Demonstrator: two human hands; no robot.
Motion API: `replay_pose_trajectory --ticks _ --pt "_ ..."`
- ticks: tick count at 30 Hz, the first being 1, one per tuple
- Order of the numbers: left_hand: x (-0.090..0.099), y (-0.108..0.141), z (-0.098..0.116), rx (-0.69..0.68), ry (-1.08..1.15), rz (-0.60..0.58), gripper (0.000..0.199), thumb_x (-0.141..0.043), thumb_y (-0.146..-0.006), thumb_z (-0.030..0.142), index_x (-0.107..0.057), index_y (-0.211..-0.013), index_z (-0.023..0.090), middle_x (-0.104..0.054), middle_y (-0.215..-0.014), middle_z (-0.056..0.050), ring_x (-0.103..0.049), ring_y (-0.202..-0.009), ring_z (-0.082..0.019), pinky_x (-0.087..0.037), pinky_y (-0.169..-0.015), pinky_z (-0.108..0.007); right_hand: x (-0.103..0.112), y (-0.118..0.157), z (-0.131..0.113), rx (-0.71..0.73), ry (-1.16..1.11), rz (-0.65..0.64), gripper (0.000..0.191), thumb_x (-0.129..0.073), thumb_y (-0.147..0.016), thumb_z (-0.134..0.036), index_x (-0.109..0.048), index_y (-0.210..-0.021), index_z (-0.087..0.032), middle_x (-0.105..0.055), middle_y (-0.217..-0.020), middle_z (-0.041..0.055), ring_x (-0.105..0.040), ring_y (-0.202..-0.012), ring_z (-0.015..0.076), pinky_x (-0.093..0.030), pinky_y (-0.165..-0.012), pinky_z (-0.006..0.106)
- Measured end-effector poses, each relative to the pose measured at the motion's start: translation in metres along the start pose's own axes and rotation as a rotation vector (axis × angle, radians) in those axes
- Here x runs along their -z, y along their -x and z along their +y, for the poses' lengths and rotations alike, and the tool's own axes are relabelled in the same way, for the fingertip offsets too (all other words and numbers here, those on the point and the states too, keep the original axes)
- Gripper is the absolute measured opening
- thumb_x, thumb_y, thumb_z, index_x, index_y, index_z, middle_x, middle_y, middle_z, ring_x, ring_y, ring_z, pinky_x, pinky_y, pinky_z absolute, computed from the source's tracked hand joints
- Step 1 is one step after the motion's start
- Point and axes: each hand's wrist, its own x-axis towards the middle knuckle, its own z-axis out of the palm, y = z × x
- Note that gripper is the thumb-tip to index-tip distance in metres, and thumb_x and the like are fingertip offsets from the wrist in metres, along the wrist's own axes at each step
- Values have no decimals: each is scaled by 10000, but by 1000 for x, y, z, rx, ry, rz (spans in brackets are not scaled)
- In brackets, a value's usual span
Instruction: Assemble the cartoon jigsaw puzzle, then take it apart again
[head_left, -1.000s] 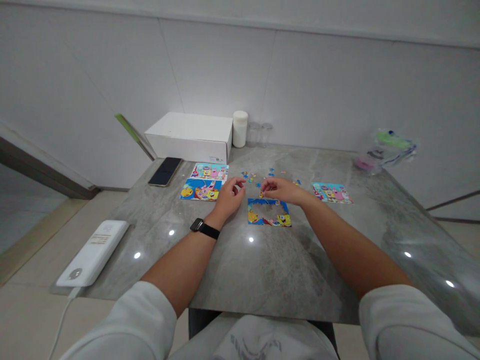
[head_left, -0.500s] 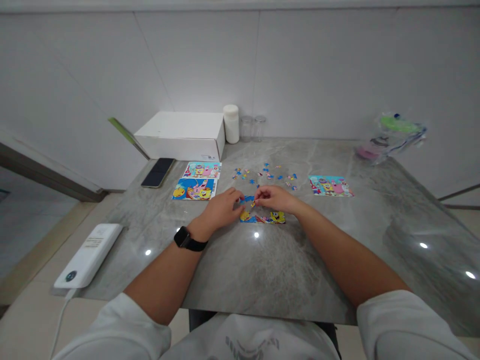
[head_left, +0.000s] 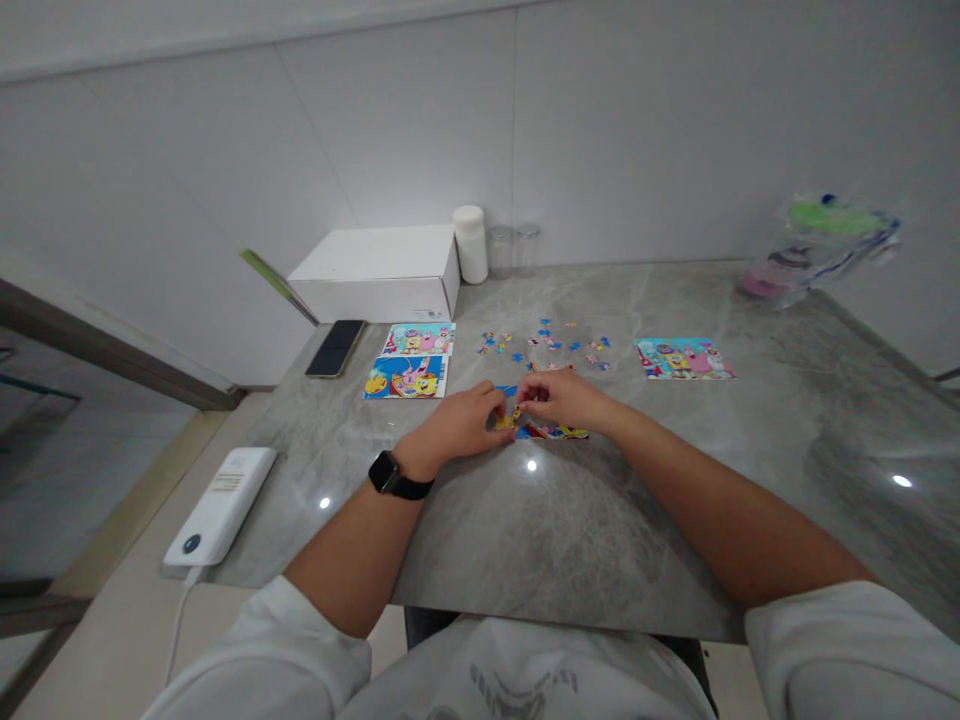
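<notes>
A partly assembled jigsaw puzzle (head_left: pixel 559 433) with blue, red and yellow cartoon print lies on the grey table between my hands. My left hand (head_left: pixel 474 418), with a black watch on its wrist, curls around the puzzle's left end, thumb and fingers touching it. Over the upper part of the puzzle, my right hand (head_left: pixel 561 396) pinches a small yellowish puzzle piece (head_left: pixel 517 411) with its fingertips. My fingers cover much of the puzzle's left and upper parts. Beyond the hands lie several loose puzzle pieces (head_left: pixel 553 344), mostly blue.
Picture cards (head_left: pixel 406 378) lie left of the hands, another card (head_left: pixel 685 359) to the right. Further left are a phone (head_left: pixel 336 349) and a white power bank (head_left: pixel 222 508) with a cable. Behind stand a white box (head_left: pixel 375 275), a white bottle (head_left: pixel 471 246), glasses (head_left: pixel 527 250) and a plastic bag (head_left: pixel 817 250).
The view has tilted and shifted, so everything sits further right in it. My left thumb has come in over the puzzle's left part, and the pinched piece is lower, close to that thumb.
</notes>
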Motion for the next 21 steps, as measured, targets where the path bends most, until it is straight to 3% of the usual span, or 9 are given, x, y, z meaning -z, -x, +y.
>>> replay_pose_trajectory --ticks 9,21 --pt "-1 0 -1 -10 -6 -20 238 -763 -879 440 -657 -958 242 -651 -1009 -46 -652 -854 -211 -479 -727 -319 -5 2 -2 -18 30 -84 101 -685 -842 -170 -752 -901 -218 -743 -785 -5 -647 -701 138 -453 -700 241" --pt "-4 0 -2 -6 38 -1 214 -771 -868 423 -674 -919 240 -647 -987 -40 -645 -809 -195 -473 -701 -310 -11 -1 5 -14 86 -60 133 -677 -850 -165 -765 -929 -226 -757 -789 -7 -669 -723 148 -456 -721 247"
